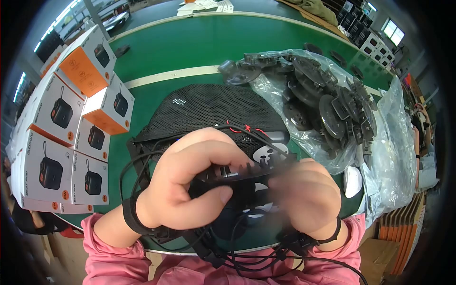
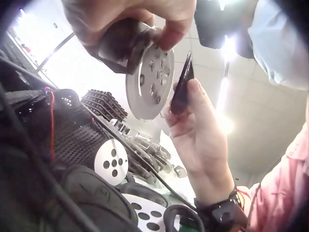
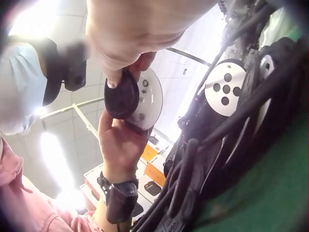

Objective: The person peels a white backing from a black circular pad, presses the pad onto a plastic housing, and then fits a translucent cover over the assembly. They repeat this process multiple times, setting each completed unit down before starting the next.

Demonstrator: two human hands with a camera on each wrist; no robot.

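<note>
My left hand grips a dark plastic part carrying a round pale disc with small holes and studs on its face. Facing it, my right hand, blurred in the head view, pinches a thin dark oval piece between thumb and fingers. In the left wrist view a narrow gap separates the oval piece from the disc. White discs with black round spots lie below and behind the hands, beside a black mesh bag.
Stacked white and orange speaker boxes stand at the left. Many dark plastic parts lie on a clear bag at the right, near a white oval object. Black cables cross the green table's front edge.
</note>
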